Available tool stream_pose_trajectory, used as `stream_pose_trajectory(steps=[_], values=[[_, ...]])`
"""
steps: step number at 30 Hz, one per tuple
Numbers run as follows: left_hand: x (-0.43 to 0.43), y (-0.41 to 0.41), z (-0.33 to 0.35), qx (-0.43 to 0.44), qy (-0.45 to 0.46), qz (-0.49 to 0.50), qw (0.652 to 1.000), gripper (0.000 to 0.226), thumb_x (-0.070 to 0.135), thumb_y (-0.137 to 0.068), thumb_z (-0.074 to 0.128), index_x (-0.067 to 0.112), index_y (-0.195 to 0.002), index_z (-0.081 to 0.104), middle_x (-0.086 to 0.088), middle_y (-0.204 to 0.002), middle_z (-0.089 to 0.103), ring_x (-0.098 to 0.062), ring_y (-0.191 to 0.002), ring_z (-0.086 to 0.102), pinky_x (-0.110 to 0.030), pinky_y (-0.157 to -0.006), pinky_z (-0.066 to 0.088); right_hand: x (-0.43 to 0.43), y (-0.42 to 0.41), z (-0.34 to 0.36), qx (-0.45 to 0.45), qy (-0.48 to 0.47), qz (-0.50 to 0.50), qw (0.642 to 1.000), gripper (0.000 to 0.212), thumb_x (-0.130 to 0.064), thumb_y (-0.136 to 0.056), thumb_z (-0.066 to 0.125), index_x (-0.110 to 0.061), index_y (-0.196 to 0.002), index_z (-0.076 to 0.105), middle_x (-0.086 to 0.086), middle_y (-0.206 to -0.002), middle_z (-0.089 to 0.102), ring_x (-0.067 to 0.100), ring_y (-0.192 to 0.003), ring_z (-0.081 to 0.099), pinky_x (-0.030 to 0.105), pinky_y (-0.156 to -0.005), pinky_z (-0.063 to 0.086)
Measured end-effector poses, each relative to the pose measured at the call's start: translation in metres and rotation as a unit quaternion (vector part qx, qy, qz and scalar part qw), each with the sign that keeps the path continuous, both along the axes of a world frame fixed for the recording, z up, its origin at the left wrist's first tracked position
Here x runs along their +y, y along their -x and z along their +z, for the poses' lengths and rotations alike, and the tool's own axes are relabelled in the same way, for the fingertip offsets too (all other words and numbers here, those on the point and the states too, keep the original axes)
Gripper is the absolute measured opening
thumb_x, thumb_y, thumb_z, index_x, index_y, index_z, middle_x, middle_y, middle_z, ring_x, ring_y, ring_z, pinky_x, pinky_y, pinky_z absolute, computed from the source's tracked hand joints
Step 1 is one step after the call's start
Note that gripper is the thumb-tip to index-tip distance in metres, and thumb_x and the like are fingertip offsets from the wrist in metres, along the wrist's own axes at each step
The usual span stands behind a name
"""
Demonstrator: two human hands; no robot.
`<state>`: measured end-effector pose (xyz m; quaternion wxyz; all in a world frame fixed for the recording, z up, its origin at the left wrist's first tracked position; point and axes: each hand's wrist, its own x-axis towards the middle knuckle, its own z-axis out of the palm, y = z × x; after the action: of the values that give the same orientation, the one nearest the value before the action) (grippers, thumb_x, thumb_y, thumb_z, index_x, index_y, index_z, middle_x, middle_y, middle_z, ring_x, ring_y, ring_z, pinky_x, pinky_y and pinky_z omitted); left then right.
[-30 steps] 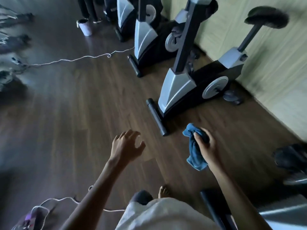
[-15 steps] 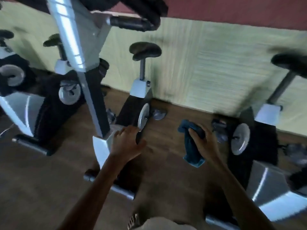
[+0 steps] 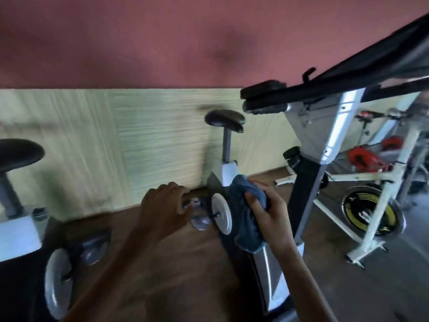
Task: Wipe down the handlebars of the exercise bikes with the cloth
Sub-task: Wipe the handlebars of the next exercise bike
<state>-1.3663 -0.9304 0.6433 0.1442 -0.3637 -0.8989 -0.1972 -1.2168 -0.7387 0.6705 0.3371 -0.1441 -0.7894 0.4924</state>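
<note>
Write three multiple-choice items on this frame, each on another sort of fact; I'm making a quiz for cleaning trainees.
1. Where is the cloth? A. on the floor B. in the right hand C. over a seat
2. What colour is the cloth? A. red B. white C. blue
3. What does the left hand hold? A. nothing B. a bottle C. a second cloth
Key: 1 B, its fingers curl round the bunched cloth; 2 C, it is plainly blue; 3 A, its loosely curled fingers enclose nothing.
</note>
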Motion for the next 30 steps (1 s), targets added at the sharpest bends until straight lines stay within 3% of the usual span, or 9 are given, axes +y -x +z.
stream_pose_trajectory(steps=[2, 6, 11, 14, 16, 19, 22, 26, 30], values=[[0.04, 0.021, 0.025, 0.026, -0.035, -0.047, 0.998, 0.046, 0.049, -0.08, 0.04, 0.021, -0.098, 0.072, 0.001, -0.094, 0.071, -0.028, -0.084, 0.069, -0.039, -0.074, 0.052, 0.019, 0.001, 0.026, 0.041, -0.006, -0.028, 0.999, 0.02, -0.017, -0.091, 0.065, -0.017, -0.111, 0.066, -0.006, -0.106, 0.071, 0.009, -0.101, 0.066, 0.033, -0.091, 0.052], [0.116, 0.051, 0.085, 0.098, -0.124, -0.152, 0.976, 0.04, 0.044, -0.085, 0.047, 0.017, -0.1, 0.072, 0.0, -0.091, 0.072, -0.025, -0.078, 0.069, -0.035, -0.068, 0.051, 0.046, -0.003, 0.089, 0.111, -0.037, -0.094, 0.989, 0.023, -0.026, -0.089, 0.067, -0.021, -0.111, 0.066, -0.005, -0.105, 0.072, 0.013, -0.098, 0.068, 0.025, -0.083, 0.054], [0.199, 0.062, 0.162, 0.148, -0.296, -0.284, 0.9, 0.03, 0.03, -0.09, 0.056, 0.013, -0.109, 0.072, 0.001, -0.102, 0.073, -0.018, -0.083, 0.067, -0.033, -0.074, 0.053, 0.066, -0.012, 0.16, 0.154, -0.206, -0.215, 0.942, 0.027, -0.039, -0.084, 0.062, -0.039, -0.111, 0.063, -0.011, -0.109, 0.069, 0.011, -0.101, 0.066, 0.025, -0.085, 0.052], [0.253, 0.054, 0.195, 0.137, -0.322, -0.364, 0.863, 0.034, 0.031, -0.092, 0.052, 0.012, -0.114, 0.069, -0.003, -0.103, 0.073, -0.02, -0.087, 0.067, -0.034, -0.075, 0.052, 0.087, -0.011, 0.199, 0.124, -0.363, -0.335, 0.861, 0.031, -0.031, -0.088, 0.063, -0.031, -0.119, 0.06, -0.001, -0.116, 0.064, 0.013, -0.107, 0.061, 0.026, -0.093, 0.046], [0.286, 0.048, 0.208, 0.106, -0.296, -0.42, 0.851, 0.041, 0.036, -0.094, 0.045, 0.011, -0.117, 0.068, -0.006, -0.104, 0.072, -0.024, -0.089, 0.068, -0.038, -0.074, 0.054, 0.103, -0.006, 0.222, 0.084, -0.457, -0.421, 0.779, 0.033, -0.026, -0.089, 0.063, -0.02, -0.122, 0.062, 0.006, -0.12, 0.061, 0.02, -0.109, 0.058, 0.028, -0.097, 0.044], [0.316, 0.045, 0.209, 0.063, -0.271, -0.484, 0.83, 0.05, 0.043, -0.098, 0.029, 0.014, -0.111, 0.068, -0.006, -0.099, 0.071, -0.026, -0.088, 0.067, -0.038, -0.071, 0.052, 0.118, 0.001, 0.248, -0.006, -0.559, -0.513, 0.652, 0.033, -0.028, -0.091, 0.062, -0.014, -0.121, 0.065, 0.013, -0.124, 0.06, 0.034, -0.11, 0.055, 0.043, -0.094, 0.047], [0.321, 0.05, 0.203, 0.06, -0.278, -0.504, 0.816, 0.05, 0.047, -0.098, 0.023, 0.019, -0.104, 0.065, -0.001, -0.086, 0.068, -0.025, -0.079, 0.065, -0.035, -0.062, 0.049, 0.119, 0.005, 0.264, -0.062, -0.636, -0.557, 0.53, 0.033, -0.03, -0.093, 0.06, -0.014, -0.12, 0.066, 0.017, -0.125, 0.06, 0.035, -0.109, 0.051, 0.043, -0.089, 0.047], [0.325, 0.057, 0.194, 0.071, -0.278, -0.527, 0.8, 0.05, 0.047, -0.098, 0.028, 0.016, -0.114, 0.063, -0.004, -0.085, 0.068, -0.029, -0.071, 0.065, -0.037, -0.053, 0.049, 0.127, 0.017, 0.257, -0.178, -0.671, -0.549, 0.466, 0.03, -0.031, -0.093, 0.059, -0.015, -0.118, 0.066, 0.015, -0.127, 0.06, 0.034, -0.119, 0.049, 0.046, -0.094, 0.044], [0.326, 0.062, 0.187, 0.089, -0.295, -0.546, 0.779, 0.049, 0.039, -0.096, 0.036, 0.006, -0.121, 0.062, -0.009, -0.083, 0.066, -0.03, -0.064, 0.062, -0.035, -0.05, 0.044, 0.13, 0.015, 0.23, -0.253, -0.682, -0.485, 0.485, 0.03, -0.03, -0.094, 0.06, -0.015, -0.12, 0.065, 0.015, -0.133, 0.058, 0.035, -0.129, 0.046, 0.047, -0.107, 0.038]])
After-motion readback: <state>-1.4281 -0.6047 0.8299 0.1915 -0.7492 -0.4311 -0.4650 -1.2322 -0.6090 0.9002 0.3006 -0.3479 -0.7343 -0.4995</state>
